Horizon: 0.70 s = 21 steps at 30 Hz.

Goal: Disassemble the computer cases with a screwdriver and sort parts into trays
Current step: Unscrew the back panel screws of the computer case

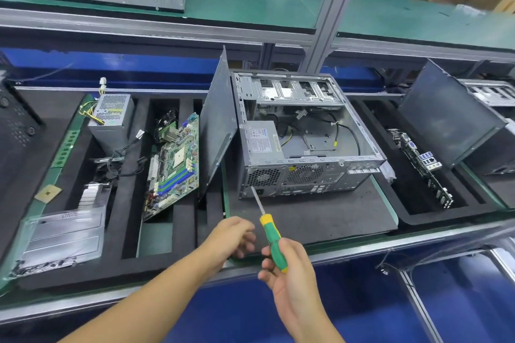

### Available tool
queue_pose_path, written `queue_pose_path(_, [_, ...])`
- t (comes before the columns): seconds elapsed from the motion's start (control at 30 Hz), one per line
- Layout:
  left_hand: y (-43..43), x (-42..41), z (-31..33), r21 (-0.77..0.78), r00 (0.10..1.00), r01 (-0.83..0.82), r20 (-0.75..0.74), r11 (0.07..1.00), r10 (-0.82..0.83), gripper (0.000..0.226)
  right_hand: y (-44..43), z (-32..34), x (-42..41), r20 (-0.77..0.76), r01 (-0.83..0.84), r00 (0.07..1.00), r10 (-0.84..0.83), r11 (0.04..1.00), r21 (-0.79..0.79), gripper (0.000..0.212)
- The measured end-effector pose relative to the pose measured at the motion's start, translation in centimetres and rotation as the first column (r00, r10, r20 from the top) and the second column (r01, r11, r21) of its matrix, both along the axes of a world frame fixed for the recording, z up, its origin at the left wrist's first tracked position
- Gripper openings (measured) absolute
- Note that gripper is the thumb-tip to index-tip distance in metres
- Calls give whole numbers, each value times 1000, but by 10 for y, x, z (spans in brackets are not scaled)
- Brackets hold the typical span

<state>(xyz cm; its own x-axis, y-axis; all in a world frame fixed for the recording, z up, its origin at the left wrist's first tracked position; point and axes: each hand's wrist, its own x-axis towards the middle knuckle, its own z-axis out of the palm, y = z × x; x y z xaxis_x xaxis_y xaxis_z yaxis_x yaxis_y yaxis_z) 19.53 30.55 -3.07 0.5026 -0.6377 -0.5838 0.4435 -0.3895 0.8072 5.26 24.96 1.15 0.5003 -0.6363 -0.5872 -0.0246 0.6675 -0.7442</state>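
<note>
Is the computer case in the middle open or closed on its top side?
Open. The computer case has no cover on top, and its power supply shows inside. A side panel stands beside it.

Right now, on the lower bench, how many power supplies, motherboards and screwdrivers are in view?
Power supplies: 2, the loose power supply and the fitted power supply
Motherboards: 2, the left motherboard and the right motherboard
Screwdrivers: 1, the screwdriver held in the right hand
Total: 5
</note>
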Motion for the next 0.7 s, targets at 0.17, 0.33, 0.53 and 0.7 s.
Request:
queue_pose_path(0.17, [42, -9, -46, 291, 953, -96, 304, 952, 4, 22, -3, -28, -21, -112, -40, 993, 34, 998, -47, 14])
queue_pose_path(0.33, [44, 12, -45, 232, 743, -177, 669, 957, -24, 13, -6, -41, -16, -147, -68, 987, 59, 996, -56, 8])
queue_pose_path(0.53, [3, 58, -39, 526, 426, 52, 757, 849, -495, 29, -8, -44, -16, -111, -128, 987, 120, 990, -68, 5])
queue_pose_path(0.7, [-17, 67, -31, 670, 376, 68, 669, 740, -640, 21, -13, -51, -29, -94, -114, 990, 109, 992, -49, 4])
